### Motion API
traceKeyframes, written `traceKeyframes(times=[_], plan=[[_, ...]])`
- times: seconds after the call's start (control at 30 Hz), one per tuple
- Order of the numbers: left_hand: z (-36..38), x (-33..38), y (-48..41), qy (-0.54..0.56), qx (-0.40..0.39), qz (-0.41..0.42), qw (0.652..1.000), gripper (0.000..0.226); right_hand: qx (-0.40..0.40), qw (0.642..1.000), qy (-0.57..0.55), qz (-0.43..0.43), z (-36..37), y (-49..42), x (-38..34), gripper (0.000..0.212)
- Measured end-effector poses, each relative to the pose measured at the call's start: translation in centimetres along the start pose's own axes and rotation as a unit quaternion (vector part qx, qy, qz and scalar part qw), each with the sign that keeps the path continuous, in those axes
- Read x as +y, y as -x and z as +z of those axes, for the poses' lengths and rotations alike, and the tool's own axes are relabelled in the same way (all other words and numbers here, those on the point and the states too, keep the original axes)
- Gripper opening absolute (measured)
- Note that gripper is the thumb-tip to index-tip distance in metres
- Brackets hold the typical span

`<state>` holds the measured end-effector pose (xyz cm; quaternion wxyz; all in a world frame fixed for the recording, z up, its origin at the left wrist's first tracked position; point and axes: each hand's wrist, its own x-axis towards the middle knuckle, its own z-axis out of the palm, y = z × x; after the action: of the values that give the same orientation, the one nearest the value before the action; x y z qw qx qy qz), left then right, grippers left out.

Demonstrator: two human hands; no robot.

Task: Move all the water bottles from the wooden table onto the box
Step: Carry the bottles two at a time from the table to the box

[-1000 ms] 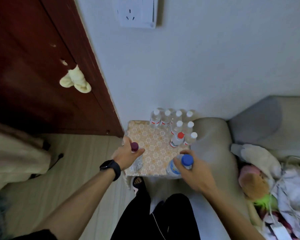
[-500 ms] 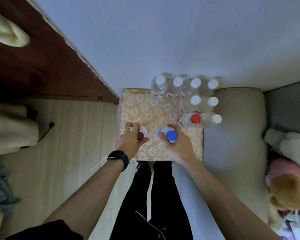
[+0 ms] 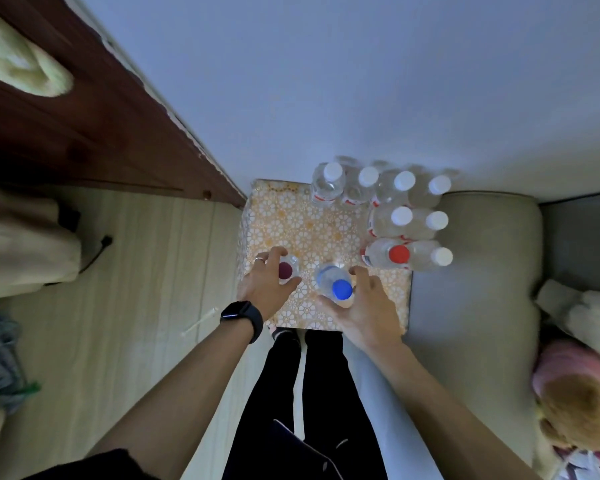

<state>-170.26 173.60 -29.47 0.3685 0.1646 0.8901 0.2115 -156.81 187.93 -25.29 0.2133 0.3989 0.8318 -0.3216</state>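
Observation:
A box (image 3: 302, 233) wrapped in orange floral paper stands against the wall. My left hand (image 3: 265, 287) grips a clear bottle with a maroon cap (image 3: 286, 270) over the box's near left part. My right hand (image 3: 364, 306) holds a blue-capped bottle (image 3: 340, 289) over the near middle. Several white-capped bottles (image 3: 400, 216) and one red-capped bottle (image 3: 397, 254) stand clustered at the box's far and right side. I cannot tell whether the two held bottles rest on the box top.
A dark wooden door (image 3: 84, 126) is at the left, a pale wall behind the box. A grey sofa arm (image 3: 471, 271) adjoins the box on the right, with a plush toy (image 3: 579, 396) further right. Wooden floor (image 3: 136, 289) spreads left; my legs (image 3: 309, 393) stand below.
The camera tilted down over the box. Both hands carried their bottles forward from the box's near edge to above its near part and have stayed there since.

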Motion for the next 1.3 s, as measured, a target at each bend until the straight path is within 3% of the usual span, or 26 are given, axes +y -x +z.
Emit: traceKeyframes(times=[0.17,0.4,0.63,0.83,0.93,1.03,1.3], plan=[[-0.1,-0.1,-1.0,-0.002,-0.026,-0.01,1.0,0.052,0.016,0.991,0.129,-0.037,-0.5,-0.3,-1.1,0.056],[-1.5,3.7,-4.5,0.032,-0.026,0.034,0.999,0.049,0.047,0.997,0.058,-0.028,-3.9,-3.4,-1.6,0.033],[-0.3,7.5,-7.1,0.05,0.015,0.058,0.997,0.047,0.083,0.994,0.043,-0.05,-7.5,-6.8,-3.3,0.035],[0.4,8.0,-8.9,0.105,0.044,0.058,0.992,0.036,0.069,0.992,0.095,-0.053,-8.2,-9.8,-3.7,0.058],[0.5,7.9,-9.1,0.092,0.027,0.062,0.993,0.043,0.058,0.988,0.124,-0.066,-8.4,-10.1,-3.5,0.049],[0.5,8.0,-8.9,0.083,0.013,0.047,0.995,0.053,0.054,0.986,0.141,-0.073,-8.3,-10.1,-3.5,0.054],[0.6,8.9,-8.7,0.172,0.042,0.034,0.984,0.024,0.085,0.988,0.104,-0.073,-7.6,-9.9,-3.3,0.045]])
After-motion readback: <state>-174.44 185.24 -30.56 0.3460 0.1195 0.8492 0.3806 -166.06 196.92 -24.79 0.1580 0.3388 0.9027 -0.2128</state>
